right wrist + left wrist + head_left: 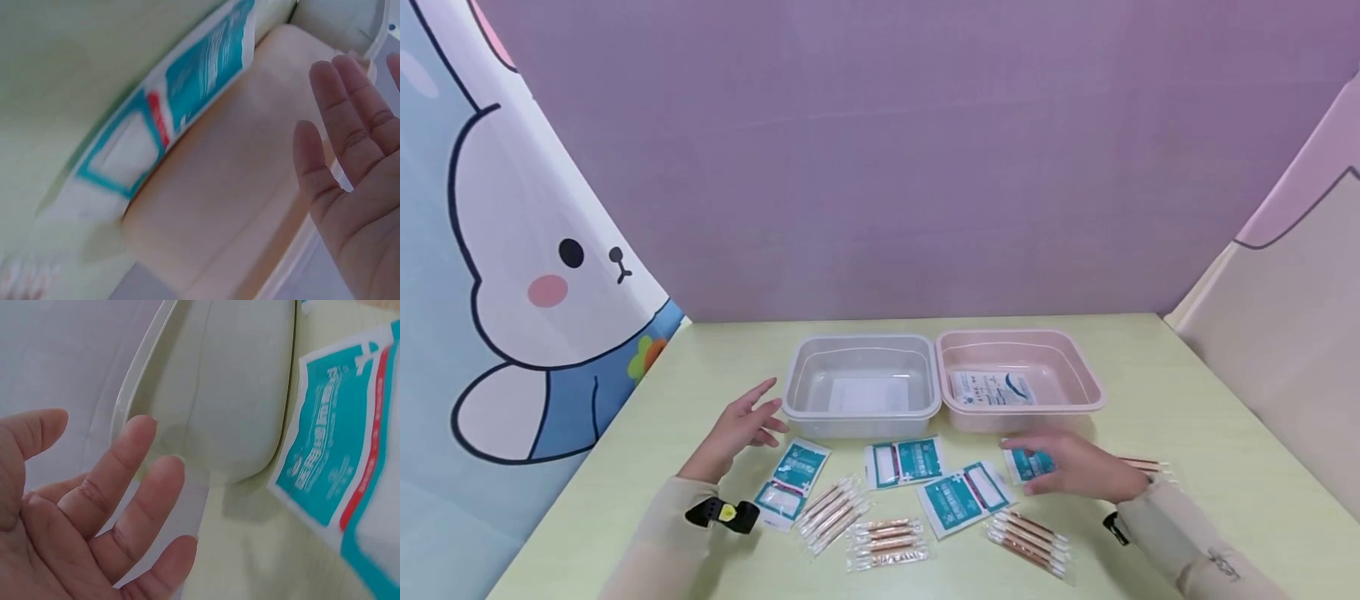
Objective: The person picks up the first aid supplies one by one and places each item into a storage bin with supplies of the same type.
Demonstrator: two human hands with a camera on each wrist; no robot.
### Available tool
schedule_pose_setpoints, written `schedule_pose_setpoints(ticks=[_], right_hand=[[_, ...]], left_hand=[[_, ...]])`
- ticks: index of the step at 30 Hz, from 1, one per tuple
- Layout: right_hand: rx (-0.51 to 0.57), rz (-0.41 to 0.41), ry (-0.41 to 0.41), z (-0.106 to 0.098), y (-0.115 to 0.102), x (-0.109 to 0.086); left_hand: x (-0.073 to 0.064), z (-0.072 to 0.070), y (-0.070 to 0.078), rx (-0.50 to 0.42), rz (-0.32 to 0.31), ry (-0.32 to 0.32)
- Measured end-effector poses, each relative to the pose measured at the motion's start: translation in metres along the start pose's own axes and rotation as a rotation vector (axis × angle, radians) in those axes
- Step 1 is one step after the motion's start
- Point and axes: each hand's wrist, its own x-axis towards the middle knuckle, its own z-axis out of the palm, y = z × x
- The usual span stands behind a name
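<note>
My left hand [737, 429], fingers spread and holding nothing, hovers beside the left end of the white plastic basin [862, 426]. Just below it lies a teal-and-white sealed packet [792, 475]. In the left wrist view, the fingertips overlap the basin's rim and the packet [331, 437] is off to the right. My right hand [1078, 467] is in front of the pink basin [1022, 422], over another teal-and-white packet [1028, 467] that it partly hides. The right wrist view shows straight fingers [347, 119] apart from that packet [203, 72], which lies along the pink basin's side.
Inside the pink basin rests a white packet with blue print [992, 388]. Two more teal packets [906, 462] lie in front of the basins. Clear-wrapped bundles of cotton swabs [889, 544] are spread along the near side of the table [1150, 367]. A purple backdrop [925, 167] stands behind.
</note>
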Motion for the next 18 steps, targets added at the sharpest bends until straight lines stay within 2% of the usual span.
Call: schedule_pose_setpoints(ticks=[5, 18], right_hand=[[-0.031, 0.024, -0.083, 0.010, -0.004, 0.013], [-0.119, -0.057, -0.148, 0.031, -0.007, 0.041]], left_hand=[[0.003, 0.006, -0.001, -0.033, -0.009, -0.013], [0.008, 0.018, 0.000, -0.090, -0.042, 0.018]])
